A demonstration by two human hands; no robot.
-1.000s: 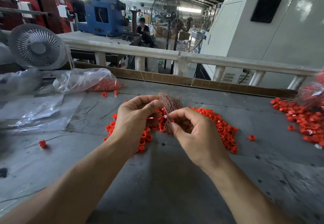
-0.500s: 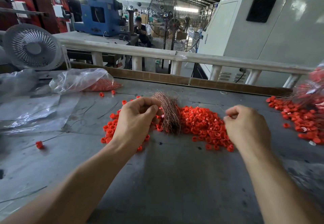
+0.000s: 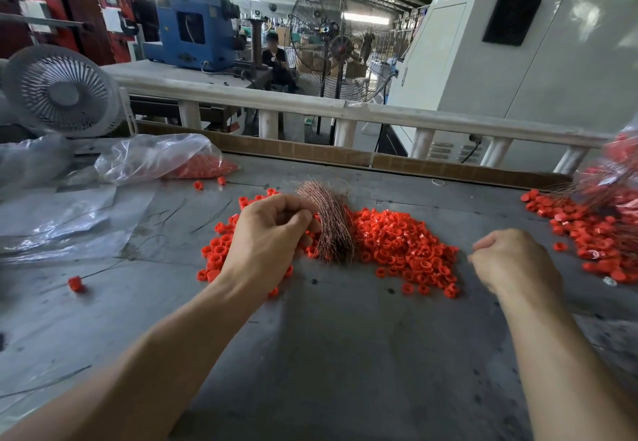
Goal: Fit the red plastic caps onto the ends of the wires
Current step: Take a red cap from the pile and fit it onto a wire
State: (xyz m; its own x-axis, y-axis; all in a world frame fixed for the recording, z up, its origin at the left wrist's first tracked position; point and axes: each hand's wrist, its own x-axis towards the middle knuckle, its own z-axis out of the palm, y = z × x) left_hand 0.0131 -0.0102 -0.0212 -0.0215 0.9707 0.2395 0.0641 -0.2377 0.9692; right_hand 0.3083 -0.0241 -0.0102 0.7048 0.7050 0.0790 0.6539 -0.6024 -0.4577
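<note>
A bundle of copper wires (image 3: 329, 225) was gripped in the curled fingers of the left hand (image 3: 267, 233), upright over the pile of red caps (image 3: 407, 251) on the grey table (image 3: 345, 354). The right hand (image 3: 514, 261) was held curled, right of the pile; whether anything was pinched could not be told.

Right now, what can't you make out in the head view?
- Right hand: fingers curl away from the camera; whether they pinch a wire or cap is hidden by the hand's back.
- Wire bundle: the gripped end is covered by the left hand.
- Capped wires at far right: cut off by the frame edge and blurred.
- Plastic bag: glare hides most of its red contents.
</note>
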